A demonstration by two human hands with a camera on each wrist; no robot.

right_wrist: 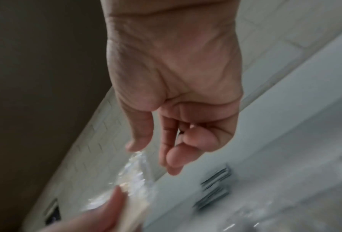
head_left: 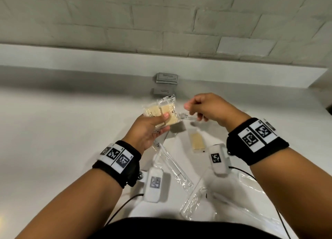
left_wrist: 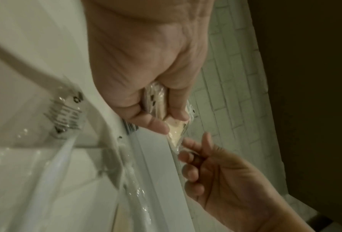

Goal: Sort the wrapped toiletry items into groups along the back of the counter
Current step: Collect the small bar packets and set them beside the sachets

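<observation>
Left hand [head_left: 146, 129] gripping clear-wrapped cream bars [head_left: 160, 111], right hand [head_left: 209, 107] loosely curled beside them, holding nothing certain.

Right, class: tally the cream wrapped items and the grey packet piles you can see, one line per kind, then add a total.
cream wrapped items: 3 (2 showing in the left hand, 1 lying on the counter)
grey packet piles: 2 (the second just in front)
Total: 5
</observation>
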